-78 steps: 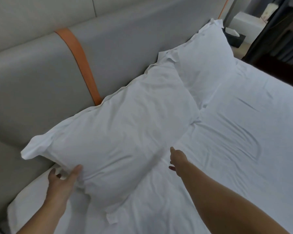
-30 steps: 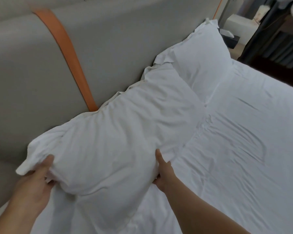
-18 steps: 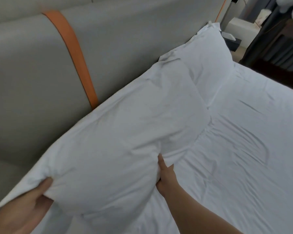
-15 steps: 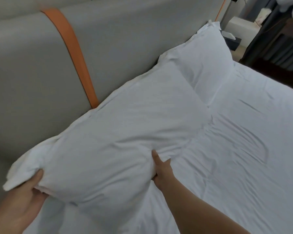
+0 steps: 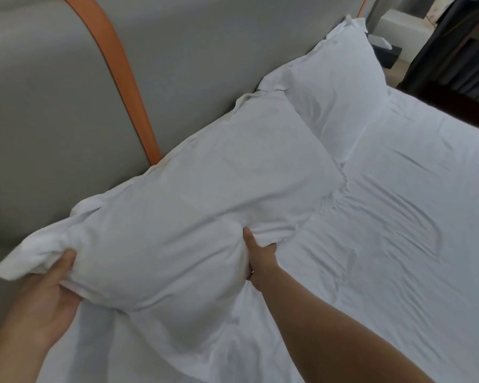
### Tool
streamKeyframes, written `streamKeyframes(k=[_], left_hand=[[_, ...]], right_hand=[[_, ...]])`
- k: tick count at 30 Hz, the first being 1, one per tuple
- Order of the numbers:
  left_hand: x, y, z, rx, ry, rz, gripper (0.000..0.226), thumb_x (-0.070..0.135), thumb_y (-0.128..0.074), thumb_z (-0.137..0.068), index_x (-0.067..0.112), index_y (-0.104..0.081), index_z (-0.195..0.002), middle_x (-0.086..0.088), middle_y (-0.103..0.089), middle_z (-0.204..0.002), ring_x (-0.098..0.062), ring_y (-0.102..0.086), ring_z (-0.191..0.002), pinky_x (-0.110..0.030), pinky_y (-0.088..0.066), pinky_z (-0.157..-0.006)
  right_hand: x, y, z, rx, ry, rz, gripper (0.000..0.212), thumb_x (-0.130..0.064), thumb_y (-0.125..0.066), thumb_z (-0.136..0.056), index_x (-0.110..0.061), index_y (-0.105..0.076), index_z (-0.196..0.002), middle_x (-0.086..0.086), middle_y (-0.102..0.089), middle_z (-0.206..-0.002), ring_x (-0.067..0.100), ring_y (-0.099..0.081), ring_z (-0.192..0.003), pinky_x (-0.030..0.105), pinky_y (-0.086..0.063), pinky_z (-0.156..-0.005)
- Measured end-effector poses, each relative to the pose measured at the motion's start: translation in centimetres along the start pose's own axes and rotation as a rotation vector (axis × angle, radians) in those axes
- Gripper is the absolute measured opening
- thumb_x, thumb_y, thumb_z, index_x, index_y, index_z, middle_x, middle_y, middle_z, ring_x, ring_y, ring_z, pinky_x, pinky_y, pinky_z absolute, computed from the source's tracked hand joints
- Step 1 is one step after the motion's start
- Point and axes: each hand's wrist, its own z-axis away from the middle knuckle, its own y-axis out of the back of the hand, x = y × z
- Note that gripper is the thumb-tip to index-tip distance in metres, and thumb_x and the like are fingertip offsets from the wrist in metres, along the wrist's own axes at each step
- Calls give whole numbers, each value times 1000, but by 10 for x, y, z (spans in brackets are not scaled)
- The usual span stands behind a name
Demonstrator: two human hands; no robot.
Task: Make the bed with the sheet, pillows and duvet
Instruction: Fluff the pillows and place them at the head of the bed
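Both hands, left hand (image 5: pixel 43 286) and right hand (image 5: pixel 259 259), pinch the near pillow (image 5: pixel 194 217); an uneven tug could rumple the sheet (image 5: pixel 398 244).

The near pillow (image 5: pixel 205 217) and far pillow (image 5: pixel 335 87) wear white, matt, creased cloth. The sheet (image 5: pixel 398 244) is the same matt white cloth, rippled. The grey headboard (image 5: pixel 53 106) looks smooth, padded, faintly sheened; its orange strap (image 5: pixel 122 78) resembles smooth leather.

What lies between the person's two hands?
The near pillow: in the head view the left hand grips its near corner and the right hand its bed-side edge.
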Motion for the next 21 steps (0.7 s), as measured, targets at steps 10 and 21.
streamKeyframes(k=[10,21], left_hand=[[-1,5,11,-28,15,-152,44,23,-52,-98,30,-49,-141,10,-65,-127,-6,-68,-96,-23,-59,-68],[5,19,8,142,-12,-80,36,33,-49,-101,25,-55,-136,6,-66,-126,-14,-62,-115,-40,-50,-92]], right_hand=[[36,4,26,-80,-47,-8,145,-94,-65,-32,-26,-25,-153,3,-45,-148,33,-50,-129,57,-45,-103],[66,18,20,92,-185,88,123,-101,-52,-42,-12,-53,-128,6,-64,-114,29,-62,-96,37,-53,-71]])
